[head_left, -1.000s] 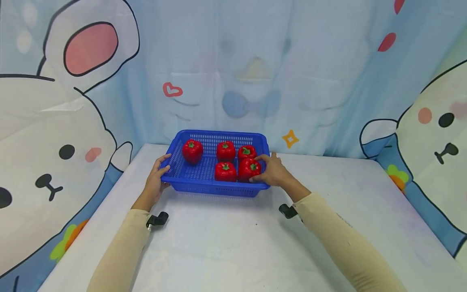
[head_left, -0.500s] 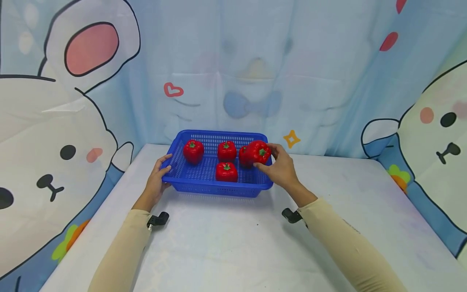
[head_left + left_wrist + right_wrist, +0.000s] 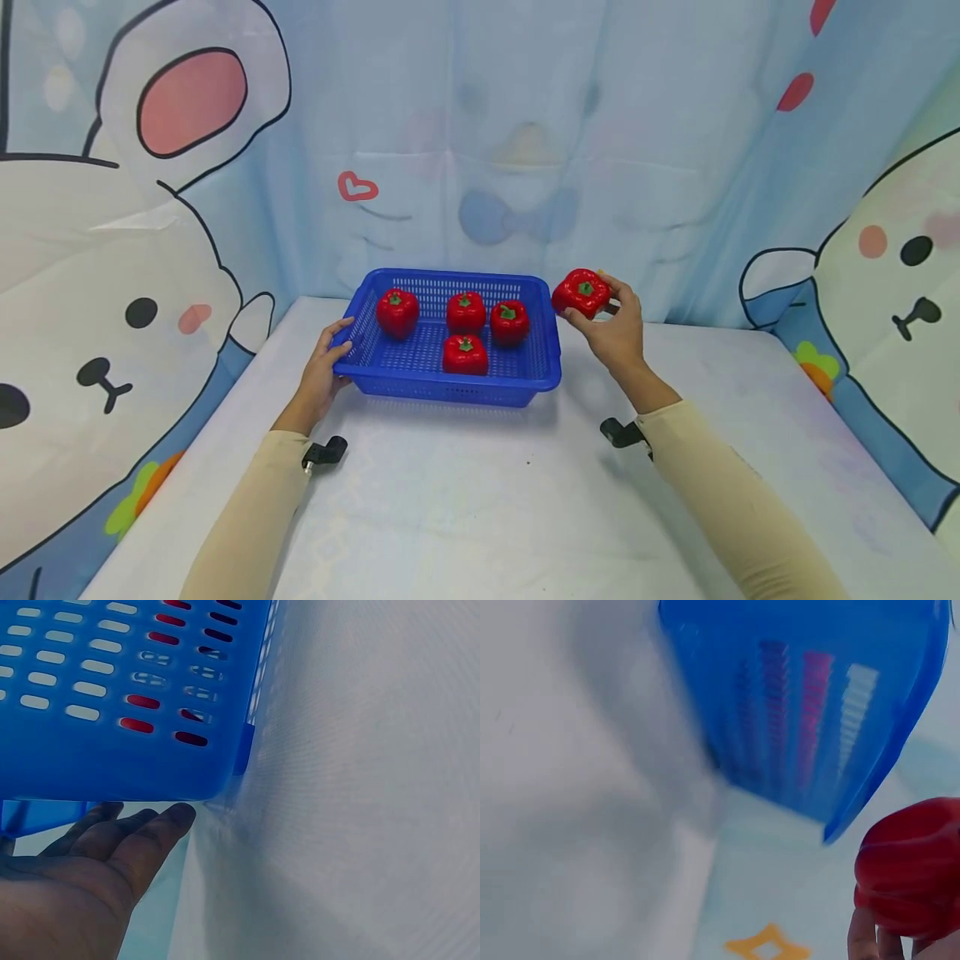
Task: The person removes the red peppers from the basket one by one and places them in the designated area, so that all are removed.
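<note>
Red bell peppers, one of them the front pepper (image 3: 465, 355), sit in a blue perforated basket (image 3: 435, 385) on the table. My left hand (image 3: 318, 375) holds the basket's left rim. In the left wrist view, the fingers of that left hand (image 3: 97, 877) lie against the basket wall (image 3: 112, 761). Just beyond the basket's right rim, my right hand (image 3: 618, 329) holds another bell pepper (image 3: 582, 293) in the air between thumb and fingers. In the right wrist view this pepper (image 3: 911, 866) appears at the lower right, with fingertips (image 3: 862, 934) against its side.
A white cloth covers the table (image 3: 480, 492). Behind it hangs a light blue curtain (image 3: 420, 100) with cartoon animals, close to the basket's back edge. Dark wrist cameras, such as the right one (image 3: 621, 432), stick out from both sleeves.
My right hand has lifted one pepper from the basket's front right corner and carried it up and right past the rim. The left hand has stayed at the left rim.
</note>
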The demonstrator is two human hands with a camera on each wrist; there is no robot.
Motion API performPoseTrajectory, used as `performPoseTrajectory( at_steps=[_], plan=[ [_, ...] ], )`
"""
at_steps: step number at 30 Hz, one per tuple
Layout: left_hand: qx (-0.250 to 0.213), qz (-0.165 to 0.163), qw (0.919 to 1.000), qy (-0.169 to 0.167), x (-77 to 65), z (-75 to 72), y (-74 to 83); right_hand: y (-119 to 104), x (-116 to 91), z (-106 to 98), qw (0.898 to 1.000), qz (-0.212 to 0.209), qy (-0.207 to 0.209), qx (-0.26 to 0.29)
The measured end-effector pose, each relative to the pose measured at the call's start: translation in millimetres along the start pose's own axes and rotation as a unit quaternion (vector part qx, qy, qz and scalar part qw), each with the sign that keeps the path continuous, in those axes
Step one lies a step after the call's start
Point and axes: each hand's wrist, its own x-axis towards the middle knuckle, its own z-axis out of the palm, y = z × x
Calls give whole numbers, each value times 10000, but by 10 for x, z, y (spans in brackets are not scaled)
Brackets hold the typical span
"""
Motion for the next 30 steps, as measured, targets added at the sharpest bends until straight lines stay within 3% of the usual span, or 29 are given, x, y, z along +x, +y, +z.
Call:
performPoseTrajectory(
  at_steps=[5, 12, 22, 30],
  plan=[
    [-59, -31, 10000, 3, -2, -11, 8, 262, 105, -28, 9969, 781, -108, -57],
    [-220, -24, 9997, -43, 9, -4, 4, 615, 216, 23, 9894, 1426, -168, -195],
    [-217, 45, 9997, -41, 15, 12, -28, 788, 276, 48, 9846, 1483, -342, -866],
    [-165, 59, 9998, -3, 11, -5, -28, 840, 289, 45, 9802, 1651, -419, -1012]
  ],
)
